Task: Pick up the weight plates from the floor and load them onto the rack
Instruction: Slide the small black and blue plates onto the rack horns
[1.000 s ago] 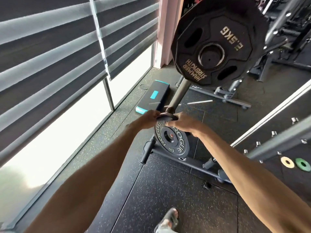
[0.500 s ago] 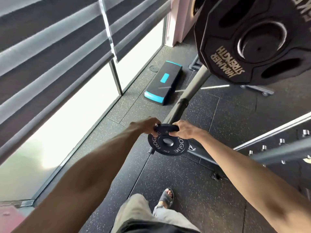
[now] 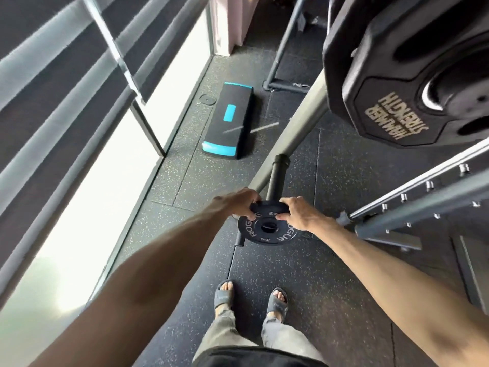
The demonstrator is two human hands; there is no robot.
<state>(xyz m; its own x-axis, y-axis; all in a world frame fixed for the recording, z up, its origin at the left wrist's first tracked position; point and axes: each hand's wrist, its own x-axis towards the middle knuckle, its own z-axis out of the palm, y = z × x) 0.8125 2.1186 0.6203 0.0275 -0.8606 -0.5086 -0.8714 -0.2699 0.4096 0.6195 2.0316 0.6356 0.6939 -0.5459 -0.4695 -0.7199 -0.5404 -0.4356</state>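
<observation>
A small black weight plate (image 3: 267, 231) lettered ROGUE is held nearly flat in front of me, above the floor. My left hand (image 3: 238, 202) grips its upper left rim and my right hand (image 3: 299, 213) grips its upper right rim. Just behind the plate a black peg (image 3: 276, 178) of the plate rack runs away from me, beside the rack's grey upright post (image 3: 291, 133). A large black Hammer Strength plate (image 3: 397, 70) hangs on the rack at the upper right.
A black and teal step platform (image 3: 229, 120) lies on the rubber floor near the window wall (image 3: 79, 128) on the left. A metal frame with studs (image 3: 423, 202) crosses at the right. My sandalled feet (image 3: 248, 300) stand below the plate.
The view has tilted down and drawn closer. The small plate has turned from upright to nearly flat and sits lower in my two hands, which keep their hold.
</observation>
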